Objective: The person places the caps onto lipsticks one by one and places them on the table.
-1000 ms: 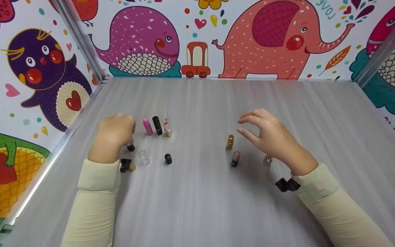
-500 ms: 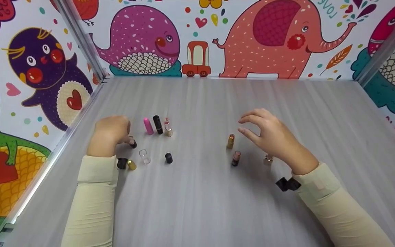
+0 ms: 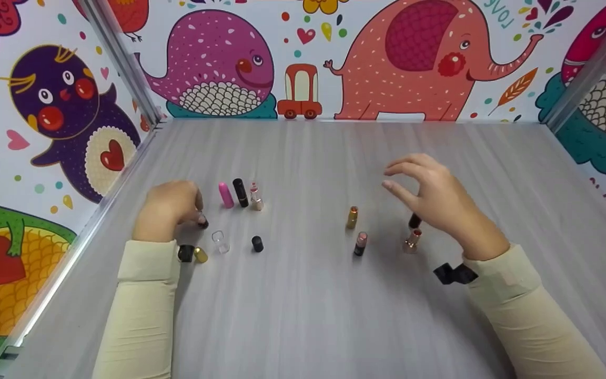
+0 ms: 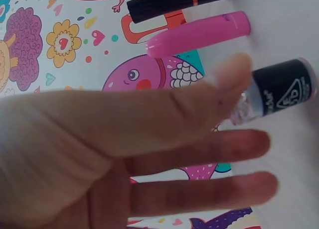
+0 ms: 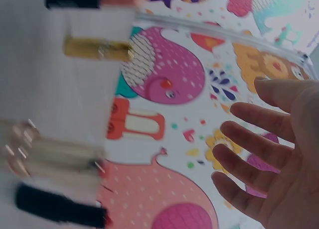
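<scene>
At the left of the table my left hand [image 3: 169, 208] pinches a small black cylinder with white print and a clear end [image 4: 285, 87], which looks like a lipstick cap. Its thumb [image 4: 232, 79] lies along the clear end, and two other fingers extend below. My right hand [image 3: 437, 197] hovers with spread, relaxed fingers and holds nothing. Below it stand an uncapped rose-gold lipstick [image 3: 412, 242] and a dark lipstick [image 3: 414, 221], the latter partly hidden by the hand. Left of these are an uncapped gold lipstick [image 3: 353, 217] and a black lipstick with a pinkish tip [image 3: 360, 244].
Upright near the left hand are a pink tube [image 3: 226, 195], a black tube [image 3: 240, 192] and a clear lipstick with a gold base [image 3: 256, 196]. Closer in are a clear cap [image 3: 221, 242], a black cap [image 3: 258, 243] and a gold cap [image 3: 201, 256]. Printed panels border the table.
My right hand has moved right and slightly away, uncovering the rose-gold lipstick and part of the dark one. My left hand has shifted slightly left and keeps the black cylinder.
</scene>
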Tool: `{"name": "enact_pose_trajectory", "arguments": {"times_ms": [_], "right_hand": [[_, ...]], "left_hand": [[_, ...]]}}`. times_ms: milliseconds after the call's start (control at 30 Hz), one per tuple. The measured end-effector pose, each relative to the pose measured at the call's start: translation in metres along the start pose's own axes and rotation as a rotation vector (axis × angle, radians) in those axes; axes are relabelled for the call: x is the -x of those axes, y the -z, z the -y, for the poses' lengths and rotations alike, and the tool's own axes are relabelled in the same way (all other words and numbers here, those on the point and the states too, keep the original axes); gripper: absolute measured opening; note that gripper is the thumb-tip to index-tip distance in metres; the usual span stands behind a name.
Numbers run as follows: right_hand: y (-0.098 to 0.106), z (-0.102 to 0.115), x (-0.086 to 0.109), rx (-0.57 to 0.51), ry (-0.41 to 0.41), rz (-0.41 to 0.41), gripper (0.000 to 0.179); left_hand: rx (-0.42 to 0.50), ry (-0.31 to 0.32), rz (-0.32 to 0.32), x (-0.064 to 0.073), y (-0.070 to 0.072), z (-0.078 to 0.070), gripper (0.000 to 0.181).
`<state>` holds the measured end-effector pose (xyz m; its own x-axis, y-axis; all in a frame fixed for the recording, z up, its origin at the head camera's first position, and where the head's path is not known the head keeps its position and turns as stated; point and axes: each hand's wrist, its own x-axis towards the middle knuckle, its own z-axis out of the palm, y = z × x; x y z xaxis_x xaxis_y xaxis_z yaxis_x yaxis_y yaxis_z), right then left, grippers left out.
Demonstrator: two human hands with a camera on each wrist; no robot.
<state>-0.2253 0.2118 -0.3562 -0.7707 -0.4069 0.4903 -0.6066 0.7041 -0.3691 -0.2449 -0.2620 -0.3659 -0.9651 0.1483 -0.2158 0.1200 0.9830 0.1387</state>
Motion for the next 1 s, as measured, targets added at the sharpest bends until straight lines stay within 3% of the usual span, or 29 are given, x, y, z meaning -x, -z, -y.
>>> {"name": "enact_pose_trajectory", "arguments": {"times_ms": [133, 300, 400, 500, 700, 1000], "right_hand": [[0.022, -0.009, 0.000, -0.010, -0.106, 0.072, 0.027], [0.048, -0.043, 0.004, -0.027, -0.275, 0.383, 0.046], [0.047, -0.077, 0.010, -0.074, -0.336, 0.555, 0.053], [0.031, -0.107, 0.018, -0.162, -0.331, 0.651, 0.053], [0.002, -0.134, 0.026, -0.311, -0.297, 0.672, 0.045], [-0.012, -0.147, 0.033, -0.432, -0.325, 0.638, 0.035]], "left_hand": [[-0.035, -0.022, -0.028, -0.001, -0.001, -0.001, 0.017], [-0.067, -0.007, -0.050, -0.004, -0.003, -0.006, 0.015], [-0.073, 0.001, -0.055, -0.006, -0.005, -0.009, 0.014], [-0.072, -0.002, -0.063, -0.007, -0.006, -0.010, 0.015], [-0.058, -0.030, -0.071, -0.007, -0.006, -0.009, 0.012], [-0.030, -0.030, -0.059, -0.005, -0.004, -0.006, 0.012]]}}
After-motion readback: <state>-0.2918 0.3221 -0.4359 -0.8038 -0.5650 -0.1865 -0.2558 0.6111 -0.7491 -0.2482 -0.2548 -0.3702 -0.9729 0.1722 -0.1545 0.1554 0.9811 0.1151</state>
